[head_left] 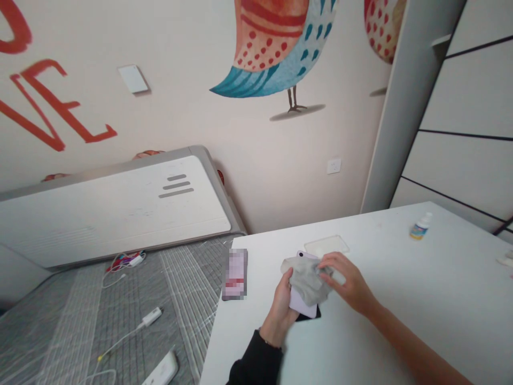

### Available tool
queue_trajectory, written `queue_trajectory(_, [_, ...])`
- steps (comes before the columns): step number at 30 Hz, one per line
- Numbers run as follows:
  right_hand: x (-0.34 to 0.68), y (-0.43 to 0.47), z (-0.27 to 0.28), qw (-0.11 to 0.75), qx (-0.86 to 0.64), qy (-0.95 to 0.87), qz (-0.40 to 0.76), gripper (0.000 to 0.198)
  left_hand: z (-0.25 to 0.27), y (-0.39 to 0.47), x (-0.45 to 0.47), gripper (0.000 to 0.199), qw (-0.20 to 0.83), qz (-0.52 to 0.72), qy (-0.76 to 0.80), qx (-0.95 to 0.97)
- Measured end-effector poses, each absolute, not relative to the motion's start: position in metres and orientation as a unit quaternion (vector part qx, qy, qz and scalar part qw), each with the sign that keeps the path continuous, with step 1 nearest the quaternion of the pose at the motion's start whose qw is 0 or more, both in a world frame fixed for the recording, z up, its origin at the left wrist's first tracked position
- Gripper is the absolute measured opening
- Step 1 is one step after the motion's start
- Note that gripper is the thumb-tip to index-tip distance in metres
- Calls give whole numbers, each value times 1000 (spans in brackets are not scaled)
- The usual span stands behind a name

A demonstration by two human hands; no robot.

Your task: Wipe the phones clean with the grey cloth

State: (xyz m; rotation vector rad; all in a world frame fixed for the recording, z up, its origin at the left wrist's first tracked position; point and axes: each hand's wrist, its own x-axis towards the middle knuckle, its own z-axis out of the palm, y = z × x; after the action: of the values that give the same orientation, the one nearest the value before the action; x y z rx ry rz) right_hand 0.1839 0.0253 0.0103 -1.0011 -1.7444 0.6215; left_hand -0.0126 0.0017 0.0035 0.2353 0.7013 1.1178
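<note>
My left hand (281, 306) is wrapped round the edge of a lavender phone (301, 303), held above the white table. Draped over the middle of the phone is a crumpled grey cloth (308, 282); my left thumb rests on it. My right hand (352, 282) pinches the cloth's right side between thumb and fingers. A camera hole shows at the phone's top end, while most of its face is hidden by the cloth. A flat black item (308, 314) peeks out beneath the phone. Just beyond lies a clear phone case (326, 245).
Another phone-like slab (234, 274), pixelated, lies at the table's left edge. A small white bottle (420, 226) stands at the far right of the table (385, 331). On the bed (132, 310) at left are a charger with cable (151, 317) and a power strip (162, 370).
</note>
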Motion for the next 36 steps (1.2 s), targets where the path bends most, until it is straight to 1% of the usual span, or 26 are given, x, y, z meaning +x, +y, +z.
queue_trajectory(2, [176, 20, 13, 457, -382, -755, 273, 26, 3, 1, -14, 36, 797, 498, 322, 113])
queue_trajectory(5, [174, 23, 13, 444, -372, -760, 294, 23, 4, -2, -15, 39, 826, 447, 321, 123])
queue_trajectory(7, [179, 29, 11, 452, -372, -749, 312, 34, 6, -4, -14, 42, 839, 420, 320, 131])
queue_trajectory(9, [187, 36, 9, 475, -382, -726, 320, 44, 8, -6, -13, 42, 843, 412, 317, 141])
queue_trajectory(11, [196, 43, 7, 520, -418, -683, 299, 46, 11, -7, -12, 40, 844, 411, 312, 149])
queue_trajectory(15, [211, 46, 8, 624, -493, -576, 188, 35, 16, -7, -8, 40, 849, 405, 301, 155])
queue_trajectory(17, [212, 39, 11, 643, -485, -575, 141, 30, 18, -7, -7, 42, 853, 401, 296, 152])
queue_trajectory(18, [211, 34, 13, 639, -468, -597, 128, 27, 19, -6, -7, 43, 855, 399, 295, 150])
queue_trajectory(20, [204, 23, 15, 598, -411, -677, 124, 25, 20, -6, -8, 45, 858, 398, 292, 143])
queue_trajectory(22, [193, 15, 15, 528, -353, -760, 135, 22, 20, -6, -9, 45, 858, 401, 292, 136])
queue_trajectory(24, [182, 12, 13, 471, -329, -807, 138, 16, 20, -6, -9, 43, 857, 404, 292, 129])
queue_trajectory(25, [177, 11, 12, 455, -331, -816, 134, 17, 19, -6, -9, 41, 857, 405, 292, 125])
queue_trajectory(30, [166, 14, 0, 415, -382, -820, 93, 40, 12, -8, -2, 35, 851, 427, 286, 106])
queue_trajectory(33, [156, 10, -6, 347, -391, -851, 58, 56, 9, -5, -3, 41, 833, 472, 272, 100])
queue_trajectory(36, [143, 1, -8, 273, -320, -906, 42, 68, 11, -1, -10, 52, 809, 520, 257, 98])
